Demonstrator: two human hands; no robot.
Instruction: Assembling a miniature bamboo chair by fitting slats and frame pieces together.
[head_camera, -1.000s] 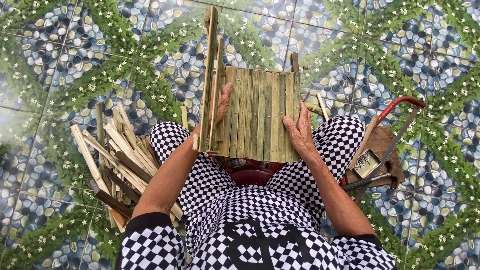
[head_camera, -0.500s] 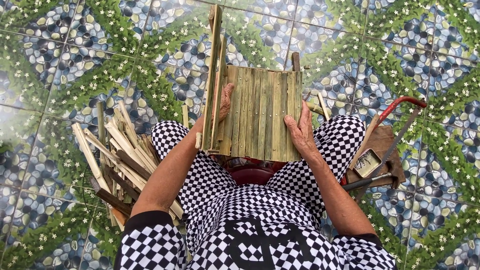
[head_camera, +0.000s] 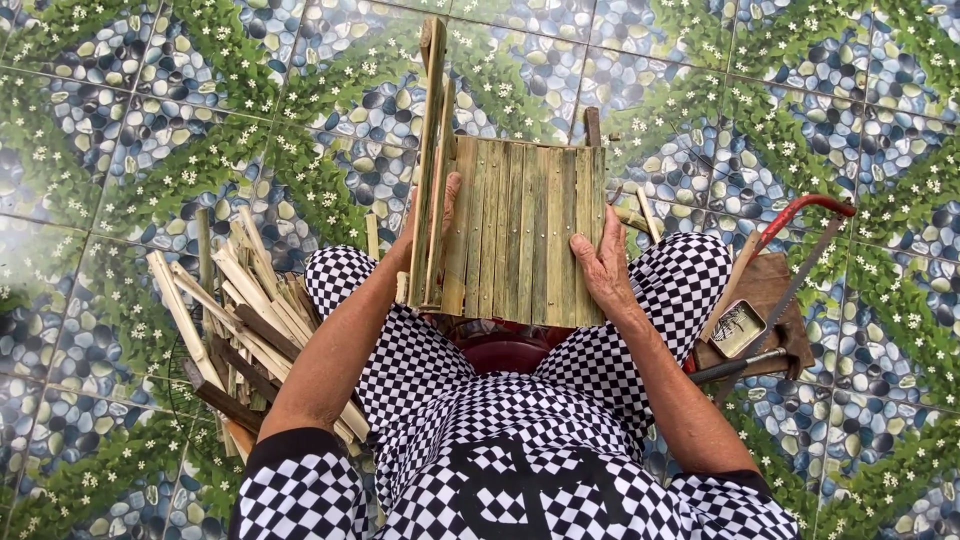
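the greenish slatted bamboo panel (head_camera: 520, 232) looks fully nailed, the left hand (head_camera: 432, 222) grasping its upright side frame, the right hand (head_camera: 603, 262) gripping its edge, spare split bamboo strips (head_camera: 240, 310) unused beside.

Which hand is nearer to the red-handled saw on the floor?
Right. The right hand holds the slat panel on the side toward the saw; the left hand grips the panel's far side.
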